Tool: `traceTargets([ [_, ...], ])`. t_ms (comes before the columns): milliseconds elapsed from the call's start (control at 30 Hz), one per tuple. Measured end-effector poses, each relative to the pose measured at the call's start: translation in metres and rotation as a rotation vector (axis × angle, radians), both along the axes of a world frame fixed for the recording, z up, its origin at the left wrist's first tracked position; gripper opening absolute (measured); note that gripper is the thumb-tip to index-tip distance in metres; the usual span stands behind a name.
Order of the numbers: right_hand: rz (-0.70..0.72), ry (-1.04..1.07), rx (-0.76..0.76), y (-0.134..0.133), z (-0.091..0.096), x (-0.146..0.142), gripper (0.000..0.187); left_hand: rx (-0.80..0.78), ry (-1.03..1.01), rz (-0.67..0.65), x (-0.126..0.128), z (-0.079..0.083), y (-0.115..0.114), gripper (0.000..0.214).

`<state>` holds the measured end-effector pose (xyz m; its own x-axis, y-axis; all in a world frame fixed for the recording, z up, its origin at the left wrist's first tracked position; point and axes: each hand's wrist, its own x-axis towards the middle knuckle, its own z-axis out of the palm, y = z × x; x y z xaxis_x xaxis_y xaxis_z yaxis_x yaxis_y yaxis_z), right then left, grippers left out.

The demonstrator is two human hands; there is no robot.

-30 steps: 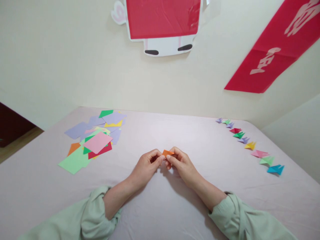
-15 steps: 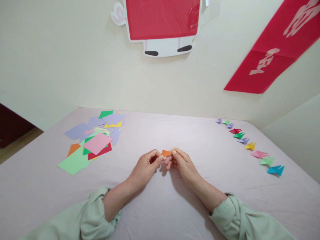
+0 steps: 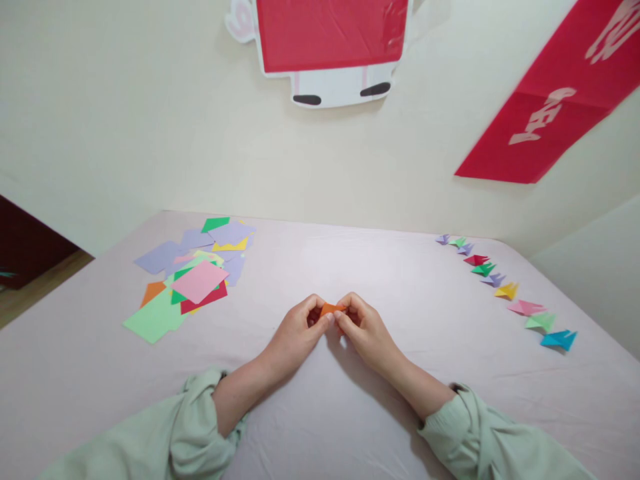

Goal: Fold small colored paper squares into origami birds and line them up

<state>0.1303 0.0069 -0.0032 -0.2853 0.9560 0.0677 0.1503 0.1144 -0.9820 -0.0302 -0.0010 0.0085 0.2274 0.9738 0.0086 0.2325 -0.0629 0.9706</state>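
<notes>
A small piece of folded orange paper is held up between my two hands, a little above the cloth-covered table. My left hand pinches its left side between thumb and fingers. On the other side, my right hand grips the paper with thumb and index finger. Both thumbs meet at the paper's lower edge, close together. The fingertips cover much of the paper, so its full folded shape is hidden.
A loose pile of coloured paper sheets lies to the left on the pale tablecloth. Several small folded paper figures form a slanting line along the right. Behind the table rises a wall with red decorations.
My right hand's fingers have curled in and its thumb has moved down and left, beside the left thumb. Less of the orange paper shows now. The view has shifted slightly.
</notes>
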Motion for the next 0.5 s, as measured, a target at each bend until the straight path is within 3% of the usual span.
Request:
traceTargets([
  [233,-0.001,-0.094,0.067,-0.0015,0.0035,-0.0003,0.01,0.009,0.029,0.008,0.0006,0.0012,-0.0012,0.014],
  [500,-0.006,-0.006,-0.011,0.0013,0.0073,-0.0029,0.02,-0.022,-0.029,0.052,0.0016,0.0005,-0.0013,0.013],
])
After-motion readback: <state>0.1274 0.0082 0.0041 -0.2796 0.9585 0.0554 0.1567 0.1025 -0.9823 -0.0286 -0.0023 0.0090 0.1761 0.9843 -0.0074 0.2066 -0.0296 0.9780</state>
